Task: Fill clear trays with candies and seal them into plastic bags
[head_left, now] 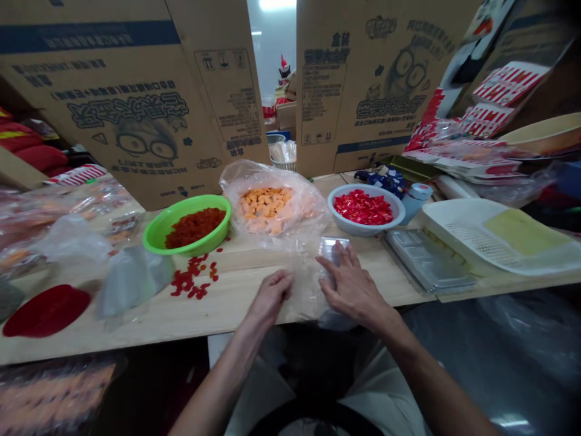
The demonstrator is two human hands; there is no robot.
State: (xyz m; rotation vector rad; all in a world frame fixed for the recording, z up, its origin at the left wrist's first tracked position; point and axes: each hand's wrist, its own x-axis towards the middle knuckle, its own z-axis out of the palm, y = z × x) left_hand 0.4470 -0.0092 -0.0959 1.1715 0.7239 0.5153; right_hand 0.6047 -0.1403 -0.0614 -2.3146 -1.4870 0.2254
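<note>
Clear plastic film point(305, 293) lies before the person at 6 o'clock on the tabletop point(218, 318), a clear plastic tray point(333, 249) at its far edge. Left hand point(270, 297) rests on the film, grip released; right hand point(351, 284) lies spread, grip released, fingertips point(327, 261) at the tray. Full green basin point(157, 233) at 11 o'clock, full white bowl point(363, 230) at 12 o'clock, cardboard cartons point(136, 109) beyond.

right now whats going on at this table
A person is working at a wooden table with both bare hands on a clear plastic bag. The right hand is spread over it, beside a small clear plastic tray, and the left hand sits at its other side. Ahead stand a green basin of red-orange pieces, a plastic bag of orange pieces, and a white bowl of red wrapped sweets. Loose red pieces lie on the table.
</note>
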